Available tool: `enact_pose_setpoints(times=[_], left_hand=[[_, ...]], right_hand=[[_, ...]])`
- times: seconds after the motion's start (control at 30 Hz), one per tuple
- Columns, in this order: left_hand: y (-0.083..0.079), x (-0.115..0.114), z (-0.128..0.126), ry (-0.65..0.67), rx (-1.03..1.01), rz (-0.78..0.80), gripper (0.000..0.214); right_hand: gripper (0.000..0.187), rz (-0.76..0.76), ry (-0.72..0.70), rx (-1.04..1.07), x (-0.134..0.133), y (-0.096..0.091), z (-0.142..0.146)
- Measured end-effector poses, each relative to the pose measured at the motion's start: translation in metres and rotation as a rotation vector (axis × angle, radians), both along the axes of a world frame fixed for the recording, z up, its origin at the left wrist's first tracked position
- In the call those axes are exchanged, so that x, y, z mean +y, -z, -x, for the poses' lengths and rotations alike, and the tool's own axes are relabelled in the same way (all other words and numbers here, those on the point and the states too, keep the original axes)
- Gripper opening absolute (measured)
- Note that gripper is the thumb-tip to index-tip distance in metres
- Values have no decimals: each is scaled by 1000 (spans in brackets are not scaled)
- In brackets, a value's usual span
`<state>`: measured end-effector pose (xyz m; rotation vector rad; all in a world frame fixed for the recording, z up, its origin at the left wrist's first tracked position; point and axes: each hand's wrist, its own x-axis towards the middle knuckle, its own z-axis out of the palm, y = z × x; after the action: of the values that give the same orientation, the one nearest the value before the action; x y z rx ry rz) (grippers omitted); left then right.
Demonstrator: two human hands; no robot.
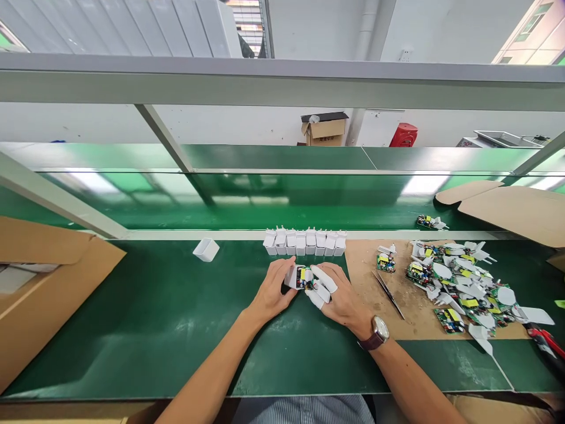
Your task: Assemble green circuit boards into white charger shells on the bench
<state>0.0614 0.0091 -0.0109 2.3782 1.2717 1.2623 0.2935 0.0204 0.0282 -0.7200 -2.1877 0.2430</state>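
Observation:
My left hand (274,287) is closed around a small white plastic housing (291,277). A small circuit board (304,277) with yellow and dark components sits at the housing's mouth; how deep it goes inside is unclear. From the other side my right hand (342,294) pinches the board. White pieces (324,278) lie along the right fingertips; I cannot tell if these are finger covers or flaps on the board. Just beyond both hands stands a row of several white housings (305,242). Another white housing (206,249) lies apart to the left.
To the right, a heap of circuit boards with white flaps (468,282) covers a brown cardboard sheet (366,306). Tweezers (388,294) and one board (386,260) lie nearer. Red-handled pliers (547,344) are at the far right. A carton (57,282) occupies the left.

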Motion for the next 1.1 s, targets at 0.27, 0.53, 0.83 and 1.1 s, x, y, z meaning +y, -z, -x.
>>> enact_pose_setpoints(times=[0.27,0.53,0.83,1.1], left_hand=[[-2,0,-1,-12,5,-20,77],[-2,-1,-1,-18,8,-25,77],[-2,-1,0,-8,2,-28,77],[-4,-2,-2,-22,3,-36,75]], right_hand=[[75,-22,-1,25,-1,4,2],[76,-49,3,30,-2,3,3],[72,-36,7,61,-1,6,3],[74,-30,2,88,-2,5,4]])
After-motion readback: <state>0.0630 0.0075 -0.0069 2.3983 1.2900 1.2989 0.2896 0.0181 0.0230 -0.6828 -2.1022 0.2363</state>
